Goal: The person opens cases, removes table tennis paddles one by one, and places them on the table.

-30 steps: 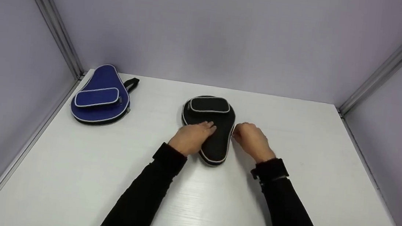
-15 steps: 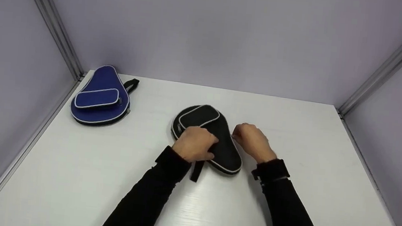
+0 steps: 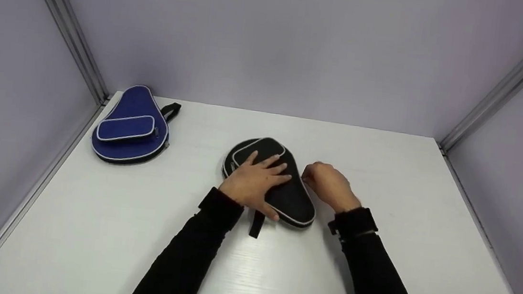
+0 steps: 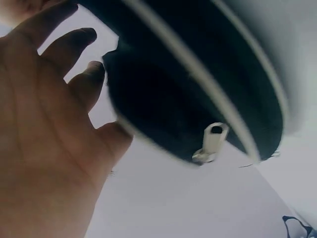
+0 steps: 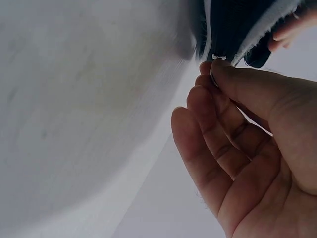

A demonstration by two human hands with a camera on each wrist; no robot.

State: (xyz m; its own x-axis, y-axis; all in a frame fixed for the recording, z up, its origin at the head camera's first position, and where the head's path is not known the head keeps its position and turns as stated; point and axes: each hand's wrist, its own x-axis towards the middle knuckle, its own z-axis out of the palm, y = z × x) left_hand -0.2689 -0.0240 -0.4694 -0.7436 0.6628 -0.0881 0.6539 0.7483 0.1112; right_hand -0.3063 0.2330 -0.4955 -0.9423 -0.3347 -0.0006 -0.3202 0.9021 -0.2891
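Observation:
A black table tennis paddle case (image 3: 293,195) with pale piping lies flat, its wide end away at the left and its narrow end nearer at the right. Spread across its front and pocket, my left hand (image 3: 255,182) presses with straight fingers. On the case's right side, my right hand (image 3: 330,185) pinches a small zipper pull (image 5: 218,58) between thumb and forefinger; the head view hides this pinch. A short black strap (image 3: 257,224) sticks out under my left hand. In the left wrist view a metal pull (image 4: 214,141) hangs from the pocket zipper.
A blue paddle case (image 3: 131,127) with a black wrist loop (image 3: 171,110) lies at the back left of the white table (image 3: 406,190). Pale walls (image 3: 280,48) stand behind and on both sides of the table.
The black case has turned counterclockwise, its narrow end swinging right, and its strap has come into view. My left hand shifted with it, then spread its fingers. My right hand stays nearly in place.

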